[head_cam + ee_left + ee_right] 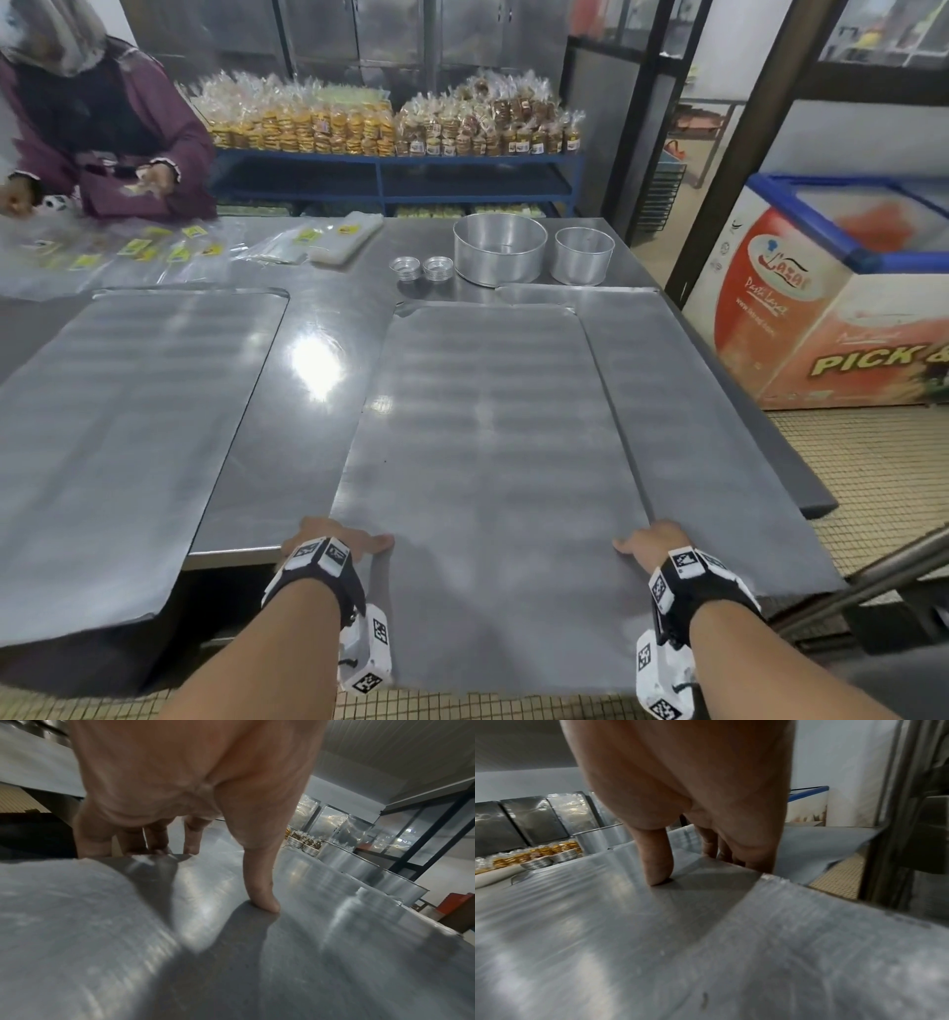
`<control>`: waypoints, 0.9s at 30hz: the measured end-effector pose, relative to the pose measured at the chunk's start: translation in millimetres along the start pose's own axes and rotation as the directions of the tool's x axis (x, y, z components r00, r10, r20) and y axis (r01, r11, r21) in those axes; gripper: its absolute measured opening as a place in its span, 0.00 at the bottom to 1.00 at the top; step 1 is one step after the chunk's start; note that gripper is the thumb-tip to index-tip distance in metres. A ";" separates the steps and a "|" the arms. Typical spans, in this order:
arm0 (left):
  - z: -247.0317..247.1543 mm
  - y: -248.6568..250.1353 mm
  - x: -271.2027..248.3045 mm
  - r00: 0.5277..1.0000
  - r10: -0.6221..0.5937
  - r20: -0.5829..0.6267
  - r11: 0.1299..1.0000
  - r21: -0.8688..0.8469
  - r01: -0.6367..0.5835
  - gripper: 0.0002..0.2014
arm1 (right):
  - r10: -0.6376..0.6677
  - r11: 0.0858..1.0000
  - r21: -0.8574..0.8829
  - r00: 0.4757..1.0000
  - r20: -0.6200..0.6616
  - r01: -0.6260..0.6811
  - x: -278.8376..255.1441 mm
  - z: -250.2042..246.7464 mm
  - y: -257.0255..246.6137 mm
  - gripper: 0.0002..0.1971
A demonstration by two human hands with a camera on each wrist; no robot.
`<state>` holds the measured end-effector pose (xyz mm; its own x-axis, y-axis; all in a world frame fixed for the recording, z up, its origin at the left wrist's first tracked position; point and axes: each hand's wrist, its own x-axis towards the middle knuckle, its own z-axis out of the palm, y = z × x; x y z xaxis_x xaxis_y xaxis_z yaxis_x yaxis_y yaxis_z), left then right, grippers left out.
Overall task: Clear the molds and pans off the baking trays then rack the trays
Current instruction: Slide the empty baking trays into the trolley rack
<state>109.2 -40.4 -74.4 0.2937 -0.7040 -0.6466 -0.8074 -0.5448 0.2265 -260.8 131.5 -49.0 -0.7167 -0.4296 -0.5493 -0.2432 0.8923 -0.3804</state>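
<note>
I hold a large flat baking tray [488, 437] by its two long sides near its near end, which overhangs the table edge toward me. My left hand [339, 545] grips the left rim, thumb [259, 882] on top and fingers curled under. My right hand [652, 545] grips the right rim the same way, thumb [658, 866] pressed on the surface. This tray partly overlaps a second tray [693, 411] on its right. A third tray [128, 426] lies at the left. Behind the trays stand a large round pan [499, 254], a smaller round pan [584, 255] and two stacks of small molds [421, 268].
The steel table [308, 334] carries plastic bags [154, 246] at the far left, where another person [102, 128] works. A chest freezer [832, 288] stands to the right. Metal bars [873, 575] cross the lower right. Shelves of packed cookies [390, 128] line the back.
</note>
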 end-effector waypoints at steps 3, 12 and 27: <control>-4.5 -12.0 0.0 0.999 0.027 0.038 0.999 0.027 -0.028 0.64 | 0.020 1.000 0.011 1.000 -0.019 -0.019 -22.6 5.8 11.4 0.25; -17.2 -44.2 -13.3 0.972 0.209 0.105 0.962 0.159 -0.224 0.65 | 0.138 0.986 0.103 0.988 -0.071 -0.131 -77.5 29.9 53.7 0.29; -31.2 -83.2 -17.0 0.909 0.300 0.288 0.943 0.053 -0.328 0.41 | 0.259 0.959 0.122 0.966 -0.021 -0.255 -136.7 55.4 75.9 0.27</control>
<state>187.3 2.6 -59.5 -0.1222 -0.6723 -0.7302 -0.8850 -0.2592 0.3868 -145.1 250.2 -44.0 -0.7690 -0.1808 -0.6131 0.0290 0.9483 -0.3159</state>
